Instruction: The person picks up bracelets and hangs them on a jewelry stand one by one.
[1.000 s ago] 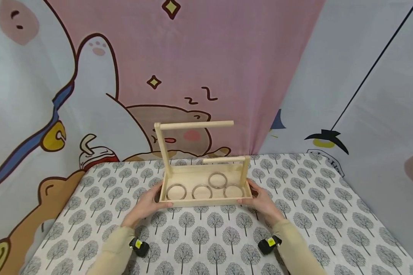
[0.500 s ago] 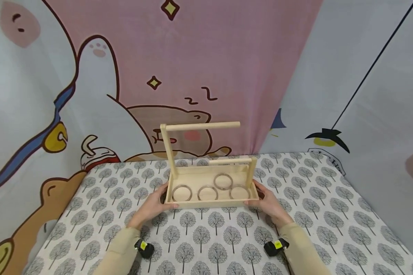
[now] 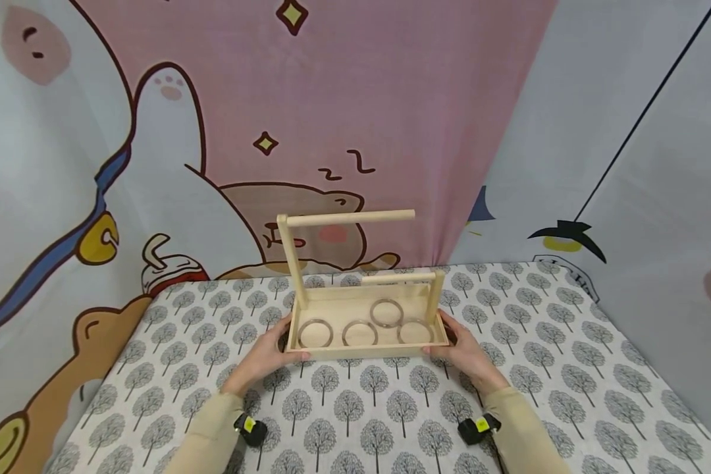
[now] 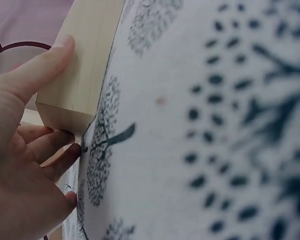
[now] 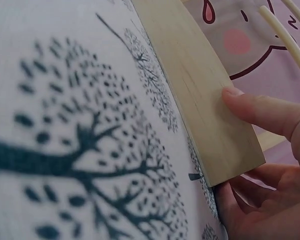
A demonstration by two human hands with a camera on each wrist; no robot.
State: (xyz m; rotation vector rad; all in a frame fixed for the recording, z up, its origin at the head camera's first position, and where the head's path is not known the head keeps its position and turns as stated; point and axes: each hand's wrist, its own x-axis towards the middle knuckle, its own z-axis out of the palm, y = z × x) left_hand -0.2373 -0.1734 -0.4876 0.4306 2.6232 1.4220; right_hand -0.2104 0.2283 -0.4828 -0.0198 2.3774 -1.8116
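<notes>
- The wooden tray (image 3: 367, 353) is sitting in the lower middle of the frame and appears to be resting on the tree-print cloth (image 3: 172, 395).
- The left hand (image 3: 265, 352) is clamping the tray's left end, its thumb pressing the front wall while its fingers are curling against the end wall.
- The right hand (image 3: 465, 352) is gripping the right end the same way, mirrored.
- If 1 hand were lifting or pulling harder than the other, the tray could be tipping or twisting; uneven effort would be the cause.
- Inside, 4 loose rings are lying towards the front and right: the left ring (image 3: 315, 320), the middle ring (image 3: 360, 321), the rear ring (image 3: 387, 300) and the right ring (image 3: 415, 320). Nothing visible is fastening them, so a tilt or jerk could be sending them sliding, and the low front wall might be failing to stop them.
- The rear ring and right ring are overlapping at their edges; I cannot tell whether 1 is resting on the other, but a jolt could be shifting them.
- The upper rod (image 3: 349, 218) is joining its post only at the left, and the lower rod (image 3: 398, 279) only at the right. Each is leaving 1 end free, so a knock there could be working the joint loose.
- Around the grip, the cloth could be bunching if the tray were dragging.
</notes>
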